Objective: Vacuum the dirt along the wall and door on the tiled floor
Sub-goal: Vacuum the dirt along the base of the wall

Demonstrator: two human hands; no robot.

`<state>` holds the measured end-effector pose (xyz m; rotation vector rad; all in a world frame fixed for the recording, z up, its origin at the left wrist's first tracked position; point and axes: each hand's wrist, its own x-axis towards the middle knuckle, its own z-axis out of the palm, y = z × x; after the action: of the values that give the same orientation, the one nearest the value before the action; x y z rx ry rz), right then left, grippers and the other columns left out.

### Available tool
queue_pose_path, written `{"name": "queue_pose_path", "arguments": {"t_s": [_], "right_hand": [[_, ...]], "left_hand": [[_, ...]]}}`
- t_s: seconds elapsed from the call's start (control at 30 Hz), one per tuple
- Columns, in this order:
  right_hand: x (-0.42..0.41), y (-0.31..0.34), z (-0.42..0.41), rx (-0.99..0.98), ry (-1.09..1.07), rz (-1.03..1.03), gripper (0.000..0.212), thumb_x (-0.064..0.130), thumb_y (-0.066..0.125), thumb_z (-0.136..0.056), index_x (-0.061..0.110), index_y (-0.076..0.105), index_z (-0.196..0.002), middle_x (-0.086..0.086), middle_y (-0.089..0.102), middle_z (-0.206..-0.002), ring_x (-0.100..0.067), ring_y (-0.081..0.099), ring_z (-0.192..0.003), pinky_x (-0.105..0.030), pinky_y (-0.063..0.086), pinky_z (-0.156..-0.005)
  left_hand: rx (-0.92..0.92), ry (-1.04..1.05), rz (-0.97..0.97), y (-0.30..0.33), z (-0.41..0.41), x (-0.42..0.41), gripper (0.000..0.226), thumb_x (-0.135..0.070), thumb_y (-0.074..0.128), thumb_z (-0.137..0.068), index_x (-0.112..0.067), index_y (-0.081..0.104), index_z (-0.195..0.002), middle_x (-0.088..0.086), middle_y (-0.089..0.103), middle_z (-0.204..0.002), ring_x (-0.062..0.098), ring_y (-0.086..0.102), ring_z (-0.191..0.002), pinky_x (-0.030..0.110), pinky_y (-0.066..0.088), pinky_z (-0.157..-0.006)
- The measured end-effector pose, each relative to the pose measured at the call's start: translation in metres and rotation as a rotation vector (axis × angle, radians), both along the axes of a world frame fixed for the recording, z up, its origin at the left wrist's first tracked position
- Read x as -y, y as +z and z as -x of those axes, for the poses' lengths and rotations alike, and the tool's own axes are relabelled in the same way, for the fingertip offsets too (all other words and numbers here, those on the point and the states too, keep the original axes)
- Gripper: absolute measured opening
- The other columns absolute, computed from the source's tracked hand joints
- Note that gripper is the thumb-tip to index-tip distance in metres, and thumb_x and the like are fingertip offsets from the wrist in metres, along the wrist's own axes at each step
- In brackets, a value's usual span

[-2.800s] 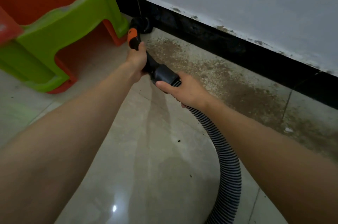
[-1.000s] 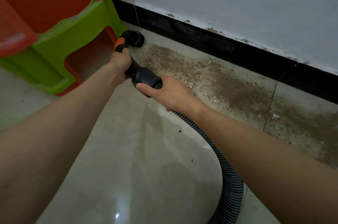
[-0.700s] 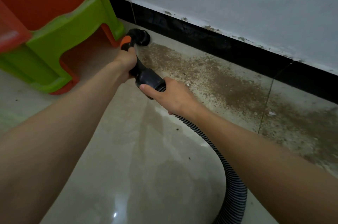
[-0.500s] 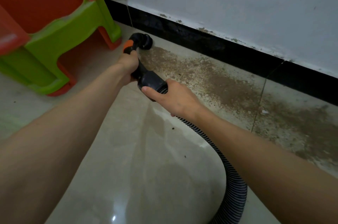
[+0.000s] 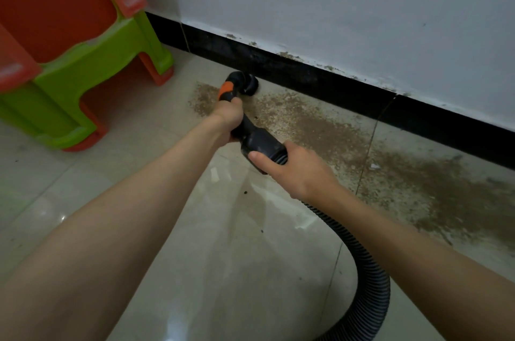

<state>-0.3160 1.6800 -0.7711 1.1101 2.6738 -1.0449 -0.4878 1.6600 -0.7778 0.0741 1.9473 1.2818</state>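
Both hands grip the vacuum handle [image 5: 250,131], left hand [image 5: 227,117] near the nozzle [image 5: 246,84], right hand [image 5: 295,170] at the cuff; it looks rigid and light, its hose [image 5: 370,279] flexible.

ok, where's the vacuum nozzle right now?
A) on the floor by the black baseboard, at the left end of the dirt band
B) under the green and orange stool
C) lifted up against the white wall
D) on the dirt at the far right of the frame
A: the nozzle sits on the tiled floor next to the black baseboard, with most of the dirt band stretching away to its right.
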Motion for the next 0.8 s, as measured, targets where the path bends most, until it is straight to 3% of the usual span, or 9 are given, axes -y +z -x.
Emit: {"name": "queue_pose_path", "arguments": {"t_s": [0.1,0.23,0.53,0.8], "right_hand": [[-0.004,-0.003,-0.017,0.007,-0.025,-0.028,0.056,0.082,0.041,-0.081,0.026,0.047,-0.086,0.004,0.057,-0.075,-0.015,0.057,-0.067,-0.032,0.038,-0.054],[-0.004,-0.005,-0.030,0.003,-0.081,-0.067,0.051,0.080,0.042,-0.082,0.030,0.038,-0.076,0.005,0.054,-0.072,-0.011,0.052,-0.062,-0.030,0.032,-0.050],[-0.005,-0.006,-0.032,0.003,-0.099,-0.127,0.054,0.080,0.042,-0.082,0.026,0.044,-0.083,0.005,0.054,-0.069,-0.011,0.052,-0.060,-0.029,0.032,-0.049],[0.008,-0.006,0.038,-0.062,-0.016,-0.079,0.062,0.084,0.041,-0.080,0.023,0.049,-0.093,0.005,0.056,-0.076,-0.015,0.054,-0.067,-0.033,0.035,-0.053]], "left_hand": [[0.016,-0.016,-0.004,-0.003,-0.017,-0.007,0.044,-0.030,0.031,-0.102,-0.007,0.032,-0.139,0.017,0.048,-0.131,0.032,0.052,-0.114,0.042,0.050,-0.081],[0.017,-0.046,-0.012,-0.004,-0.031,-0.019,0.045,-0.031,0.031,-0.102,-0.005,0.032,-0.140,0.018,0.050,-0.130,0.033,0.053,-0.115,0.045,0.048,-0.093],[-0.004,-0.050,-0.019,-0.011,-0.030,-0.023,0.046,-0.032,0.032,-0.102,-0.004,0.034,-0.138,0.019,0.051,-0.129,0.034,0.054,-0.114,0.043,0.050,-0.087],[-0.151,0.112,-0.027,0.002,0.034,0.008,0.045,-0.033,0.033,-0.102,-0.007,0.033,-0.139,0.017,0.048,-0.134,0.032,0.053,-0.117,0.038,0.049,-0.077]]}}
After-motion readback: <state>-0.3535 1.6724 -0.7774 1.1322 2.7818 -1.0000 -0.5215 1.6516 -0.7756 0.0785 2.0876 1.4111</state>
